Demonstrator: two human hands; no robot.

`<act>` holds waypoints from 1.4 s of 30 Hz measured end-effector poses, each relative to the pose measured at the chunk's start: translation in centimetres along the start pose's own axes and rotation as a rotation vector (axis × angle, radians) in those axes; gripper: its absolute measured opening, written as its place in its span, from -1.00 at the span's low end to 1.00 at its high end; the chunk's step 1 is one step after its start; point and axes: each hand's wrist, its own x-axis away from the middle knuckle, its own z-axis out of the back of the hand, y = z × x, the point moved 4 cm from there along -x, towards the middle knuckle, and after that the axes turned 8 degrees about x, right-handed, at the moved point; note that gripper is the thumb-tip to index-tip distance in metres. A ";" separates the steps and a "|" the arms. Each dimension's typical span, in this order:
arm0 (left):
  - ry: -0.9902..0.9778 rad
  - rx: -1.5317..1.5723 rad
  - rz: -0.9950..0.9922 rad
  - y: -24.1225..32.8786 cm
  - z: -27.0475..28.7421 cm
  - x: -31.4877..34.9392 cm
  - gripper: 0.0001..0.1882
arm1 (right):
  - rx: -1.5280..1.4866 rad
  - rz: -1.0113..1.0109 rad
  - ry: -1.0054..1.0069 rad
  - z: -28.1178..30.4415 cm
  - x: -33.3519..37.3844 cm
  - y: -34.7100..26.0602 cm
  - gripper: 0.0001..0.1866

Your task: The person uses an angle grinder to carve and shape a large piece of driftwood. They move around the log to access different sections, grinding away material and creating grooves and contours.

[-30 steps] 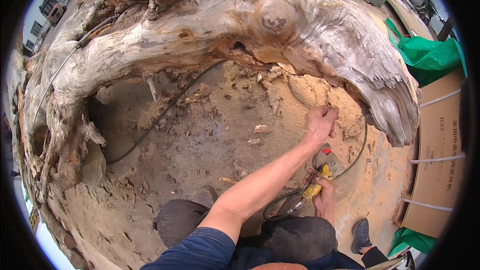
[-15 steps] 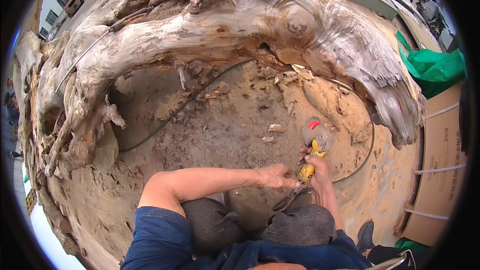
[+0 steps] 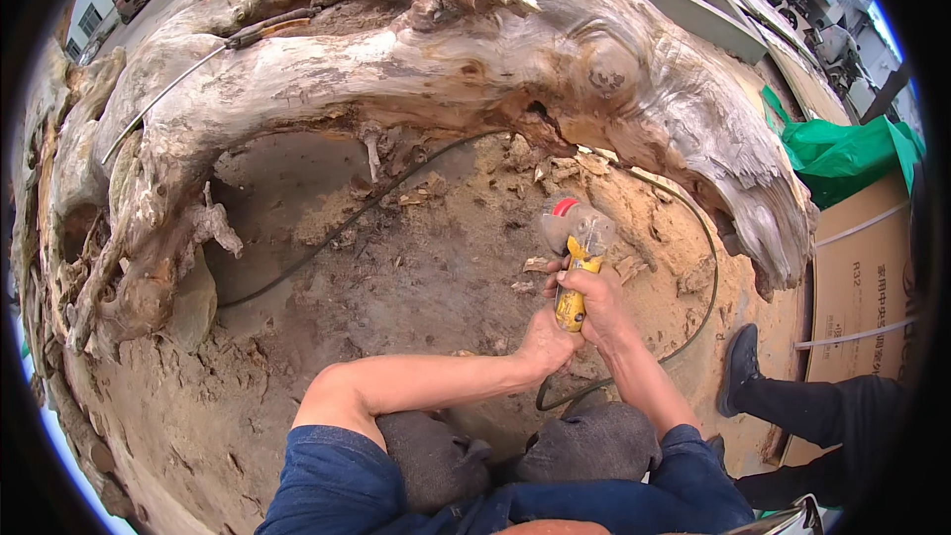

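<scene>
A yellow angle grinder [image 3: 571,309] with a dusty, rounded head and a red-edged part points away from me over the dirt. My right hand [image 3: 600,303] is closed around its body, just behind the head. At the rear end my left hand [image 3: 548,341] is closed on the grinder too, near where the black cord comes out. The head stays apart from the big weathered tree trunk [image 3: 466,69] that arches across the far side. Whether the disc is turning I cannot tell.
A black cord [image 3: 349,225] runs over the dirt and under the trunk. Wood chips [image 3: 540,265] and sawdust lie about. At the right are a strapped cardboard box [image 3: 862,267], a green sheet [image 3: 842,154] and another person's shoe [image 3: 739,369] and dark trouser leg.
Both hands and the grinder have moved left and a little away from me. My left hand has closed round the rear end. The other person's leg has come further into view.
</scene>
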 end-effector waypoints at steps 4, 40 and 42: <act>0.105 -0.011 -0.193 1.9 0.1 0.8 -0.81 | 0.134 0.015 -0.018 -1.4 -0.3 -0.7 -0.57; 0.250 -0.124 -0.466 1.7 8.9 -4.4 -0.48 | 0.221 0.061 -0.089 -8.4 -6.9 -0.7 -0.72; 0.307 -0.195 -0.616 1.6 10.1 -5.5 -0.40 | 0.174 0.089 -0.104 -9.0 -7.7 -0.8 -0.74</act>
